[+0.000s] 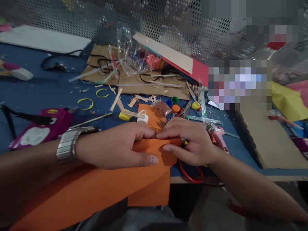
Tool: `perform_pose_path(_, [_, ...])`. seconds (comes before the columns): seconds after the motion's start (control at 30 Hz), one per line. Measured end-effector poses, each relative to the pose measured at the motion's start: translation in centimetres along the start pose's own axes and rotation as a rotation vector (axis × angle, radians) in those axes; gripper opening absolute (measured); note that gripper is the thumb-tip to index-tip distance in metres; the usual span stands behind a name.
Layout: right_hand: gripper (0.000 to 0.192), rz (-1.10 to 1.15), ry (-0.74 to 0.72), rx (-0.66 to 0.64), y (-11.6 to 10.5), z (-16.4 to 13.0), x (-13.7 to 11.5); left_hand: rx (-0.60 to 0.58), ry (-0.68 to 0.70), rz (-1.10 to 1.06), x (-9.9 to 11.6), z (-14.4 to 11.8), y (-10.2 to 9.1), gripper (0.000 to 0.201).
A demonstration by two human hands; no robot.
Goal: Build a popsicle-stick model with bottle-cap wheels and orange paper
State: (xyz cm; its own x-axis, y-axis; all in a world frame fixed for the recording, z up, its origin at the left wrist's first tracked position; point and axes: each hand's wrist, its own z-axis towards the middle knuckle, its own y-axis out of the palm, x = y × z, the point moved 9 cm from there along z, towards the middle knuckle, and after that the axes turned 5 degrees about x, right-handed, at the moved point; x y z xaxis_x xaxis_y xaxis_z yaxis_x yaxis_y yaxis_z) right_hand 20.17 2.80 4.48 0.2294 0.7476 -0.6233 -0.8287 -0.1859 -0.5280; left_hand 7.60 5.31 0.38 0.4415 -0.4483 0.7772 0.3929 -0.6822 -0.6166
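A large orange sheet (96, 189), paper or thin foam, runs from my lap up over the table edge. My left hand (117, 144), with a metal watch (69, 144) on its wrist, grips the sheet's folded edge, thumb on the near side and fingers behind. Facing it, my right hand (190, 141) pinches the same fold between thumb and fingers. The two hands' fingertips almost meet at the fold. Red-handled scissors (192, 175) lie under my right hand, partly hidden. Just beyond the fingers are a white-capped bottle (142, 118) and a clear packet of brown stuff (162, 107).
A purple glue gun or similar tool (45, 128) lies left; a pink glue gun (220, 138) lies right. Cardboard (271, 138) stretches along the right side. Wood sticks, small coloured caps (175, 108) and plastic bags (127, 51) litter the blue table. A perforated metal panel (168, 25) stands behind.
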Motion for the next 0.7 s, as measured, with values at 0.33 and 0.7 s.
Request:
perform_pose_path(0.33, [0.022, -0.057, 0.018, -0.062, 0.36, -0.12, 0.16, 0.032, -0.028, -0.463, -0.85, 0.29, 0.54, 0.04])
perform_pose_path(0.7, [0.016, -0.091, -0.001, -0.081, 0.2, 0.02, -0.13, 0.011, -0.002, -0.428, -0.63, 0.33, 0.36, 0.044])
